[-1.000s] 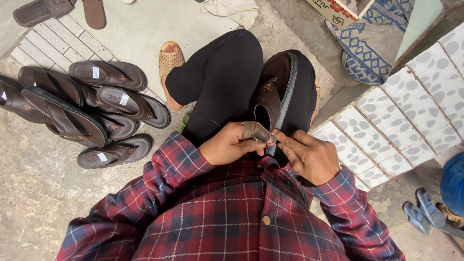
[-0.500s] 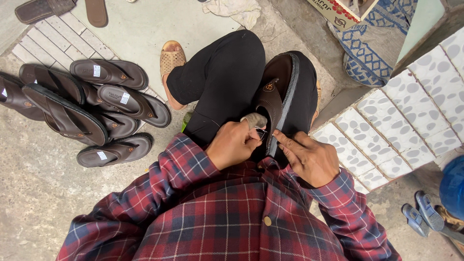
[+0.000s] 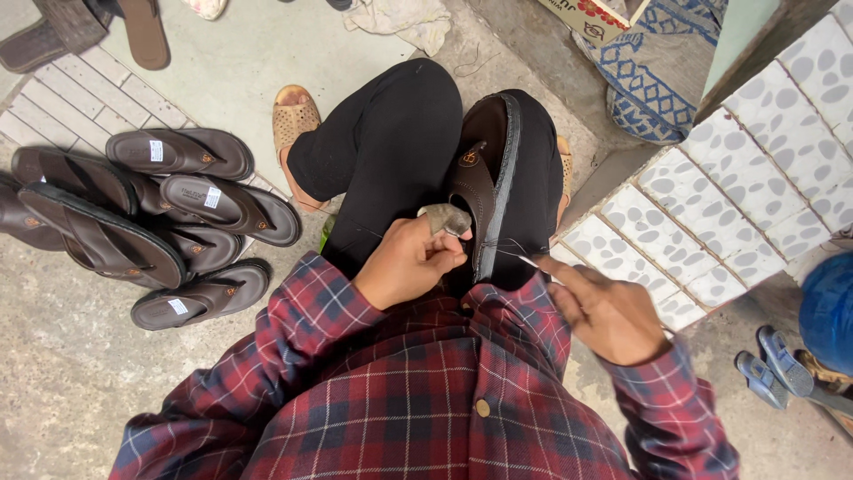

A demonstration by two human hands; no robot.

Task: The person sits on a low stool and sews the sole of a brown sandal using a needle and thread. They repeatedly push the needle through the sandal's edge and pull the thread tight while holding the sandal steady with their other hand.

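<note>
A dark brown sandal (image 3: 487, 178) stands on its edge between my knees, its sole turned to the right. My left hand (image 3: 410, 260) grips the sandal's near end, with a small grey rag (image 3: 444, 219) pinched against the strap. My right hand (image 3: 606, 308) is to the right of the sandal, fingers closed on a thin thread (image 3: 524, 258) that runs taut from the sole's edge. I wear black trousers and a red plaid shirt.
A heap of several finished brown sandals (image 3: 151, 222) lies on the floor at my left. A tiled step (image 3: 711, 222) rises on the right. Blue-handled pliers (image 3: 771, 369) lie at the far right. A patterned blue bag (image 3: 653, 71) and a white cloth (image 3: 400, 18) lie ahead.
My right hand has drawn away from the sandal to the right and toward me, pulling the thread taut. My left hand stays on the sandal's near end.
</note>
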